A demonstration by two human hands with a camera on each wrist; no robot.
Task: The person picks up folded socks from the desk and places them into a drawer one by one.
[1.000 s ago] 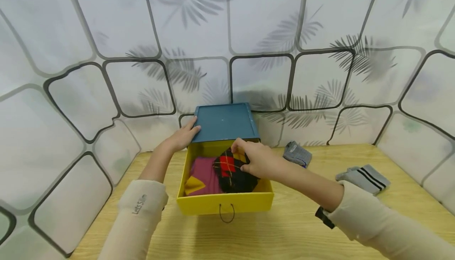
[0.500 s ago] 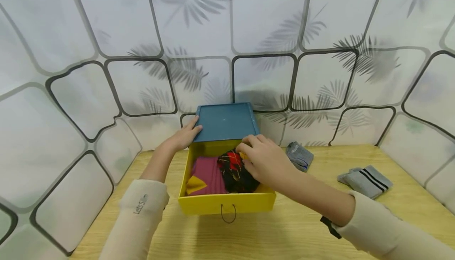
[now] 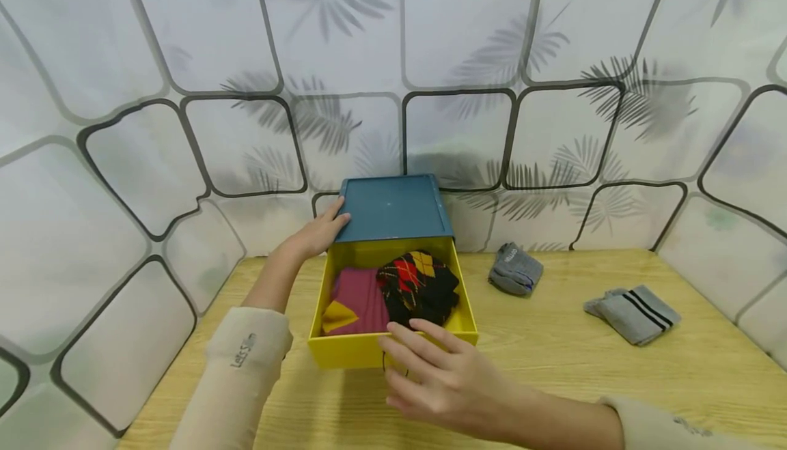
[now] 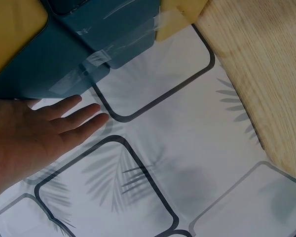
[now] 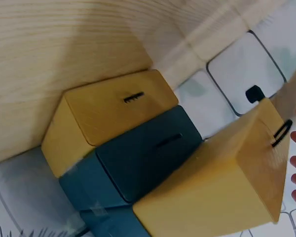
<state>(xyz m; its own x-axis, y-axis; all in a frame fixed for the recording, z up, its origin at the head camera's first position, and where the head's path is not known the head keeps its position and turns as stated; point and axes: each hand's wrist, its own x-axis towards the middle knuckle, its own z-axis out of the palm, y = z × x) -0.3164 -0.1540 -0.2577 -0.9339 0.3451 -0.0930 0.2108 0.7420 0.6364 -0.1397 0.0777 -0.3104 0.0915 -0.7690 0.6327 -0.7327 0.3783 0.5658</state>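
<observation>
My left hand [image 3: 318,233] rests with extended fingers against the left edge of the blue top [image 3: 393,211] of a small drawer chest. In front of the pulled-out yellow drawer [image 3: 344,353], my right hand [image 3: 445,382] is spread with nothing in it. Its fingertips overlap the drawer front beside the black loop handle [image 5: 282,132]; contact is unclear. Inside the drawer, a folded maroon sock [image 3: 365,296] with a yellow patch lies left of a black, red and yellow argyle sock [image 3: 424,286]. Only fingertips of the right hand show in the right wrist view.
Right of the chest, a dark grey sock [image 3: 516,271] and a light grey striped sock [image 3: 636,313] lie on the wooden table [image 3: 541,347]. Below the pulled-out drawer are a blue drawer [image 5: 150,153] and another yellow drawer [image 5: 128,103]. A patterned wall covering [image 3: 455,136] stands behind.
My right hand has let go of the argyle sock, left the drawer and moved down in front of it. The argyle sock now lies flatter. My left hand has stayed on the chest.
</observation>
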